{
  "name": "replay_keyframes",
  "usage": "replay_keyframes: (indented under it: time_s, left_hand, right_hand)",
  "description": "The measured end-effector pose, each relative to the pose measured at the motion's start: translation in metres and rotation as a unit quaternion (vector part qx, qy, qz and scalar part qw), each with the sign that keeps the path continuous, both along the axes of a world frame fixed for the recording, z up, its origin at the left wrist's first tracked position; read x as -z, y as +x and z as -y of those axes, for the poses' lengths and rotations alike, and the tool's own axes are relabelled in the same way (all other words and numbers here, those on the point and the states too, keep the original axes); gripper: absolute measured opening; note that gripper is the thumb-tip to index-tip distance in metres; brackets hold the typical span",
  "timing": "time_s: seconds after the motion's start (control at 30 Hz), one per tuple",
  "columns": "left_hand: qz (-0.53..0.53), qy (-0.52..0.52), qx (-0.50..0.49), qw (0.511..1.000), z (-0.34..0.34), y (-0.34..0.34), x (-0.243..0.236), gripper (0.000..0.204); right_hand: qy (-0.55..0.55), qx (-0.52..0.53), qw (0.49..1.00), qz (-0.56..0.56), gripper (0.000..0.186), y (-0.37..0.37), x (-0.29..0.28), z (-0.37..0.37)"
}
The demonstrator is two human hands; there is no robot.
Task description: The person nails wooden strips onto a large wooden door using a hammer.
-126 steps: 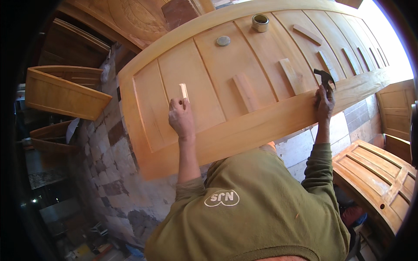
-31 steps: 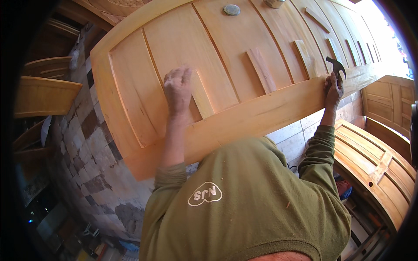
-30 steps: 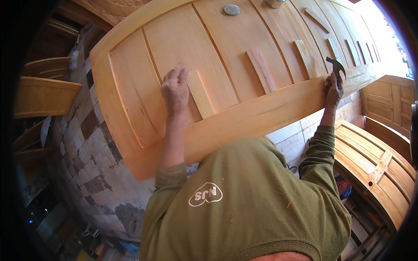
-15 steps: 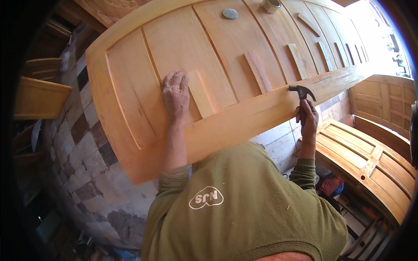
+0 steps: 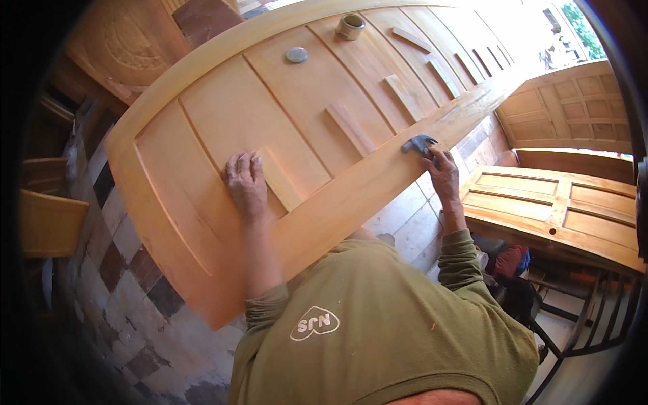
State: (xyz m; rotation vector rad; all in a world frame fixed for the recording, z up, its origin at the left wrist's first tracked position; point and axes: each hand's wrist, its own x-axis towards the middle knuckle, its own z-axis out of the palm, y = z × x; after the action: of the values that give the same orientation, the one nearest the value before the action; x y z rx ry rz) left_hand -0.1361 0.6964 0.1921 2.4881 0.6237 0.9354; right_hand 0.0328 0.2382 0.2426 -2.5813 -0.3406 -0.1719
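A tin (image 5: 350, 35), contents indistinct, is set far on the door (image 5: 253, 121), a hammer (image 5: 418, 142) clasped by the right hand (image 5: 442, 171), the grip of the left hand (image 5: 246, 181) indeterminable, the green shirt (image 5: 398, 324) white-lettered.

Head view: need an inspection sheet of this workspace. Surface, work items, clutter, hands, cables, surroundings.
Surface: long, light-brown panelled wooden door, lying flat.
Work items: dark, curved-claw metal hammer; pale, flat rectangular wooden strip beside the left hand; similar strips spaced along the door.
Clutter: round, grey, metallic-looking lid and open, round, gold-coloured metal tin on the door.
Hands: left hand palm-down on the door, contact with the strip unclear; right hand grips the hammer.
Cables: nothing seen.
Surroundings: patchy grey-brown tiled floor; glossy orange-brown rectangular wooden door at right.
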Motion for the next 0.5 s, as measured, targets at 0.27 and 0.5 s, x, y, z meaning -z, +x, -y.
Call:
replay_keyframes:
  time_s: [0.27, 0.5]
  left_hand:
    - [-0.001, 0.049, 0.006, 0.999, 0.004, 0.004, 0.003, 0.021]
    - [0.031, -0.035, -0.081, 0.996, 0.018, 0.066, -0.056, 0.02]
  right_hand:
    - [-0.035, -0.053, 0.997, 0.039, 0.036, 0.025, -0.011, 0.007]
    - [0.114, -0.023, 0.992, 0.05, 0.016, 0.105, -0.018, 0.026]
